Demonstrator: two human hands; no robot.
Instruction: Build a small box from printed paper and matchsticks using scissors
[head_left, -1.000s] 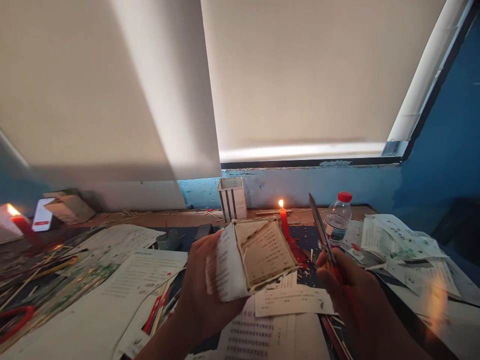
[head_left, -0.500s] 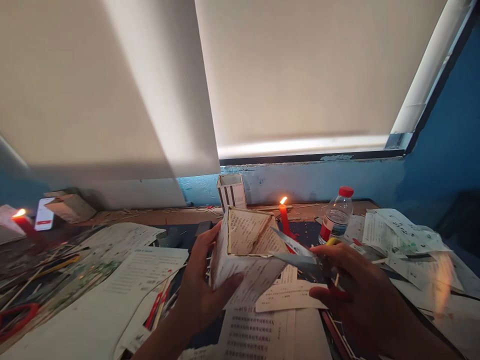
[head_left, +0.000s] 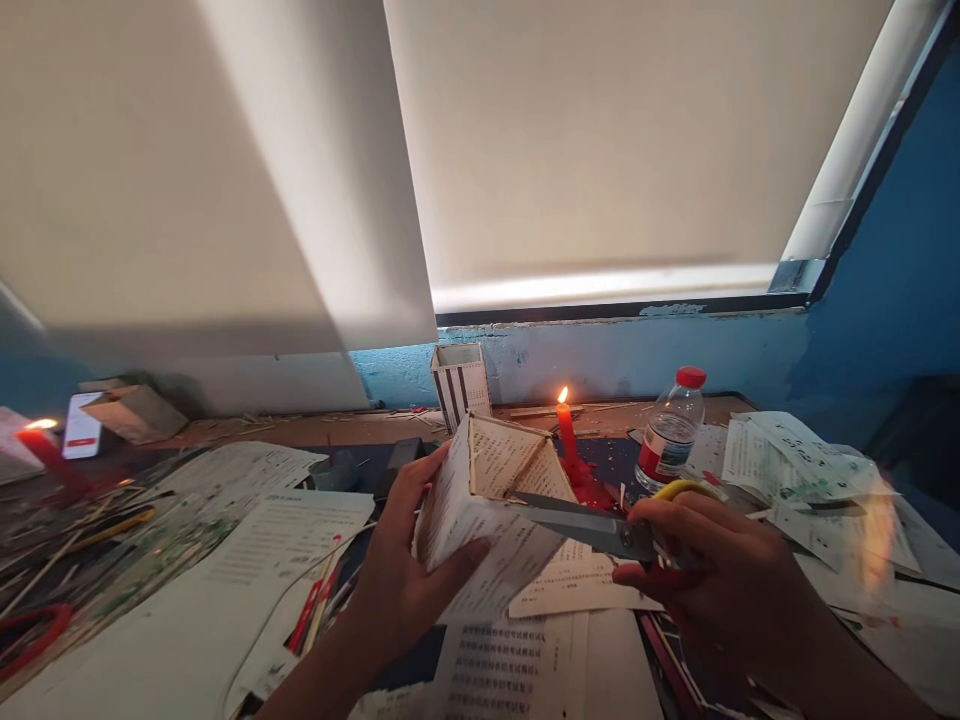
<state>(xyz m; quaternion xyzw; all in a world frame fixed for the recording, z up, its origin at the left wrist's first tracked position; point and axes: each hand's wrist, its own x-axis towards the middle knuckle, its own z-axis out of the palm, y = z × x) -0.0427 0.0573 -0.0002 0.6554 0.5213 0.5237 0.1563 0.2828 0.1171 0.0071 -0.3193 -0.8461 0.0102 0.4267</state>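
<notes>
Head | left hand [head_left: 409,545] grips paper box [head_left: 480,520] | right hand [head_left: 697,565] grips scissors [head_left: 592,528] | lit red candle [head_left: 568,440] beyond

Both hands low and forward — left hand [head_left: 405,560] cupped, right hand [head_left: 709,570] curled.

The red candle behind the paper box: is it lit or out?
Lit: a small orange flame burns at the tip of the red candle, and red wax lies pooled around its base.
</notes>
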